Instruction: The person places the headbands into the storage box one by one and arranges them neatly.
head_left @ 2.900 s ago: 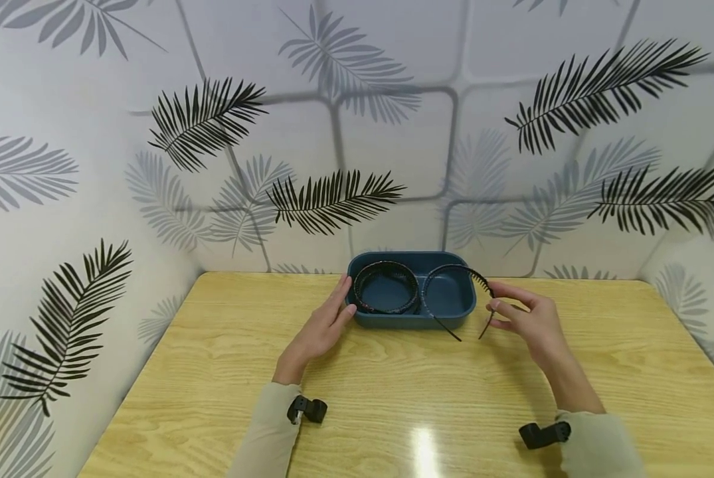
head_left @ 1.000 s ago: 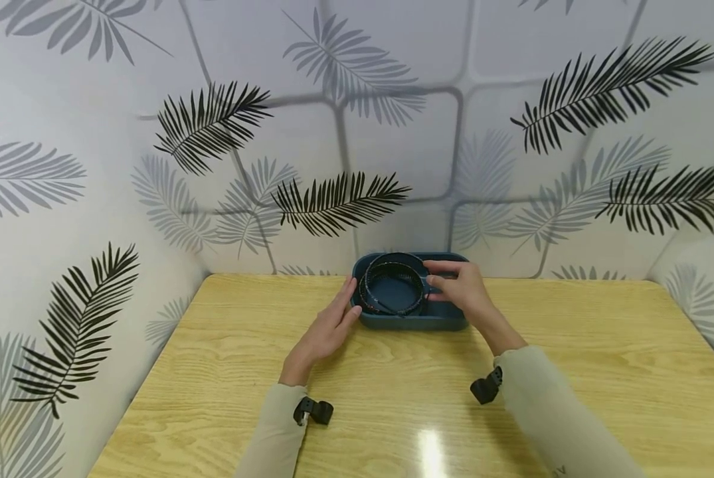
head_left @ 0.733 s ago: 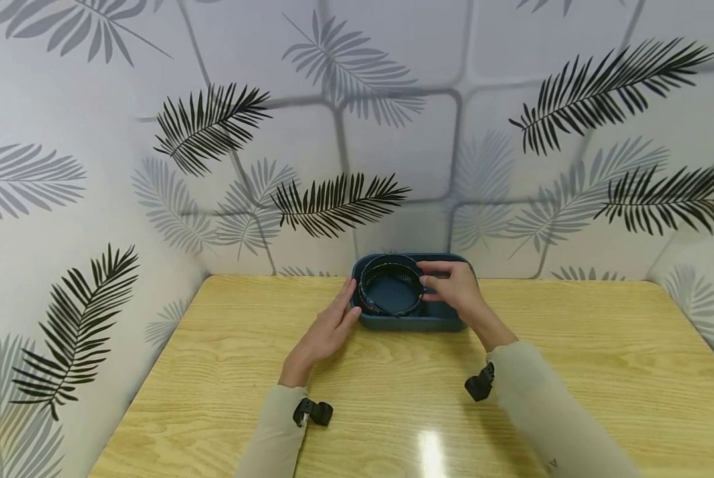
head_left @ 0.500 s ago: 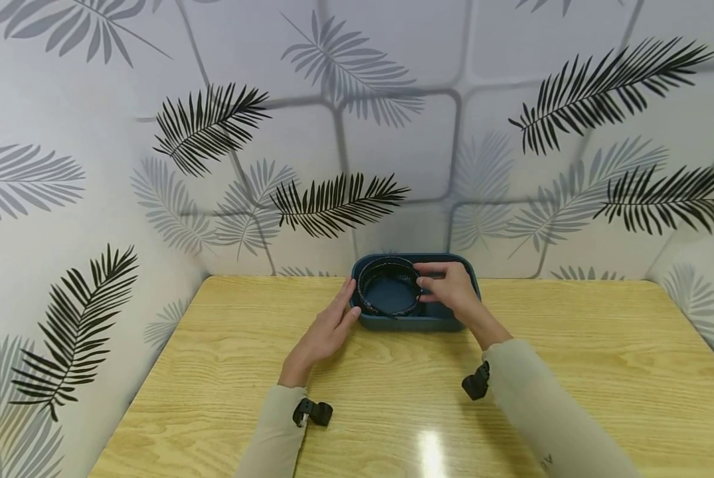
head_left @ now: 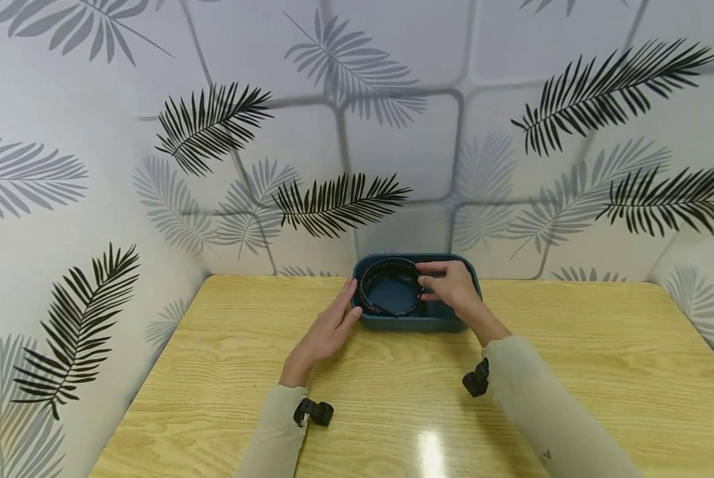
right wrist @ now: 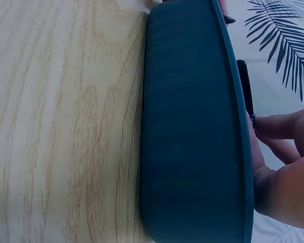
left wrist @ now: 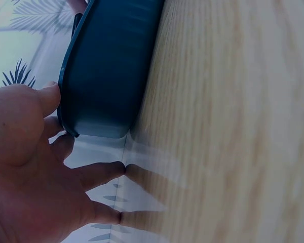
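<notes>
A dark blue oblong box (head_left: 413, 324) stands on the table against the back wall. Several dark, toothed headbands (head_left: 362, 287) lie stacked in its left part, forming a ring. My right hand (head_left: 455, 290) reaches over the box and pinches the right side of the uppermost headband (right wrist: 246, 91); a black tip of it sticks out past the rim in the right wrist view. My left hand (head_left: 327, 328) touches the box's left end with fairly straight fingers, and its thumb rests at the front corner of the rim. In the left wrist view, the left fingers (left wrist: 99, 174) are spread.
The light wood table (head_left: 380, 398) extends in front and to both sides. A leaf-patterned wall covering (head_left: 404, 153) rises directly behind the box. Each sleeve carries a small black camera (head_left: 313, 412).
My right hand has brought a headband leftward from the box's right side and lowered it onto the stack, where its outline now nearly matches the others. My left hand has stayed at the box.
</notes>
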Demonstrator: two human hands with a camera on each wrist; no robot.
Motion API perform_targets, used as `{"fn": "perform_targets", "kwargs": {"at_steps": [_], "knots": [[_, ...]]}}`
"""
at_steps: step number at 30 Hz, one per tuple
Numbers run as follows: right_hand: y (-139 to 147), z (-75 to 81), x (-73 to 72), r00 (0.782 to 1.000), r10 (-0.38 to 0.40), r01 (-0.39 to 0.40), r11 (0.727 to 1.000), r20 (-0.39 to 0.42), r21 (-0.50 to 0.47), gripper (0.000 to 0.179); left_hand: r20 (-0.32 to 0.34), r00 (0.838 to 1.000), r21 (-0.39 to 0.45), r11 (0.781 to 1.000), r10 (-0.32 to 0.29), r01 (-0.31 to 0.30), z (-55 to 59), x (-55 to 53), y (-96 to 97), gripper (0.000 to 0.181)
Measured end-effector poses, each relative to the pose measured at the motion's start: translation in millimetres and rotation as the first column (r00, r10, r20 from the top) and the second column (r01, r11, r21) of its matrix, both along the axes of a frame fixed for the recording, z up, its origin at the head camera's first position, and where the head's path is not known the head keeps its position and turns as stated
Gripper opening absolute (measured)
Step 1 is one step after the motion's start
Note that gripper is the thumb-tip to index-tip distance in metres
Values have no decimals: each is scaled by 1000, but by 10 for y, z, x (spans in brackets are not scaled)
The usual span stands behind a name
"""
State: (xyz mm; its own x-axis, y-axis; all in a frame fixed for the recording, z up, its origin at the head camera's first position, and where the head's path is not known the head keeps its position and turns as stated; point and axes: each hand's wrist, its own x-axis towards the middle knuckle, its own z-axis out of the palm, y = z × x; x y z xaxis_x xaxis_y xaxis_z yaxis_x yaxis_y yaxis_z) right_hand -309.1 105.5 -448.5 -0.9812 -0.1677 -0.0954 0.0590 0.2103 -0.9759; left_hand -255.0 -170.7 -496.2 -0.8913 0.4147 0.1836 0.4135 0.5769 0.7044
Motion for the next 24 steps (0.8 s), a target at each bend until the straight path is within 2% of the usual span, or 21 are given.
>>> {"fn": "perform_targets", "kwargs": {"at_steps": [13, 24], "knots": [[-48, 36, -21, 998, 40, -36, 994, -42, 104, 37, -5, 1000, 11, 1000, 4, -4, 15, 1, -5, 61], [-78, 13, -32, 997, 11, 5, 981, -80, 192, 35, 0, 1000, 13, 1000, 1, -1, 32, 13, -3, 61]]}}
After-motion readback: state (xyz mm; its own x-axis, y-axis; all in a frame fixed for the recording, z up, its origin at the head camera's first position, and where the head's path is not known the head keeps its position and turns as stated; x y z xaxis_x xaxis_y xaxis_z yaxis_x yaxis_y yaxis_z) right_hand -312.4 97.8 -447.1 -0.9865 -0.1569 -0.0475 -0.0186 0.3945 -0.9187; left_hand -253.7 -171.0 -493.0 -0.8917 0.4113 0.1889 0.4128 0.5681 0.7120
